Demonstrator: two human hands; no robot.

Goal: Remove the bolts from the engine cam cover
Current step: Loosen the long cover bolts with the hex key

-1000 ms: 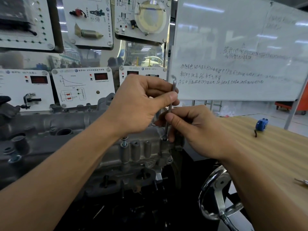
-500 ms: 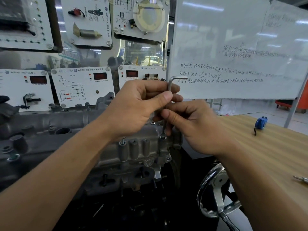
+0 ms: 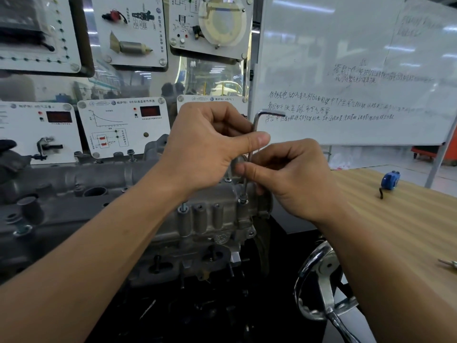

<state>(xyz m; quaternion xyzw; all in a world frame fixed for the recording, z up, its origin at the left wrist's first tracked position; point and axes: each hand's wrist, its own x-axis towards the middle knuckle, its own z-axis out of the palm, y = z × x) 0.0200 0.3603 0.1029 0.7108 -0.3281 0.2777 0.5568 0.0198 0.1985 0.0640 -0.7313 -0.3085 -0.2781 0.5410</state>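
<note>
At the near right corner of the cam cover (image 3: 210, 219), a bolt (image 3: 243, 200) sat partly raised with my hex key (image 3: 250, 154) upright in it. Both my left hand (image 3: 210, 149) and right hand (image 3: 291, 177) had fingers clamped on the shaft. I judged loosening was underway; next came more turns, then lifting the bolt out.

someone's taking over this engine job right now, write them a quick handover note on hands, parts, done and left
Left hand: pinching the upper shaft of the hex key, short arm pointing right.
Right hand: fingers on the lower shaft, steadying it.
Hex key stands upright, tip seated in a bolt at the right end of the cam cover.
Done: that bolt sits raised, partly out. Another bolt to its left also stands proud.
Left: finish both, then the bolts along the far edge.
</note>
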